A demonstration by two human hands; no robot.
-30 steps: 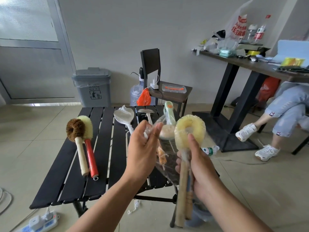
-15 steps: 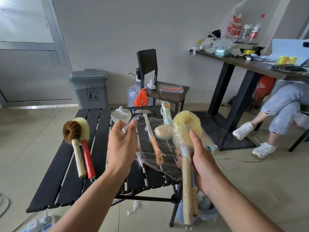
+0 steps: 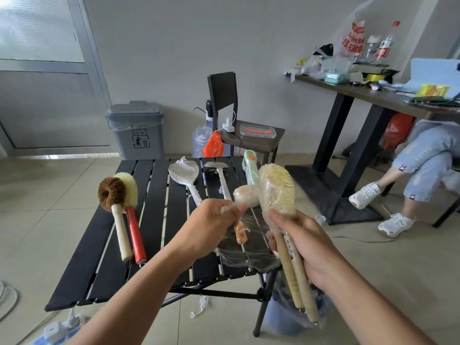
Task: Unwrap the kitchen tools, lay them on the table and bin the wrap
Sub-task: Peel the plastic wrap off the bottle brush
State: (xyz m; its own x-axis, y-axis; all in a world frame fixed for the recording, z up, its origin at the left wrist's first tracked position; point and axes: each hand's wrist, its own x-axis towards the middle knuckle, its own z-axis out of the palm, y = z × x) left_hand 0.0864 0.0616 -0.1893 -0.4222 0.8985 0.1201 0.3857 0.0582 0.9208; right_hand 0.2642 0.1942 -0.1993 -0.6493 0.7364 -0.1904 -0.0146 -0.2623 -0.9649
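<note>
While the right hand (image 3: 306, 242) is raised over the near right corner of the table (image 3: 149, 220), palm turned inward, its fingers and thumb are curled tight around two pale wooden handles of a brush bundle (image 3: 276, 190). The bundle stands nearly upright, its cream bristle head leaning slightly left and covered in clear wrap (image 3: 246, 255), and the handle ends point down over a blue bin (image 3: 281, 319) on the floor. The left hand (image 3: 211, 220) reaches in from the lower left with the forearm angled up, knuckles toward the camera, and pinches a twisted end of the wrap just left of the bristle head. A loose sheet of wrap sags between the two hands onto the table edge. Two bare brushes (image 3: 119, 195) lie side by side on the table's left part. A wrapped spoon (image 3: 184, 174), a wrapped ladle (image 3: 219, 180) and a green-handled scrubber (image 3: 250, 168) lie toward the far edge. A grey bin (image 3: 135, 130) stands by the wall.
</note>
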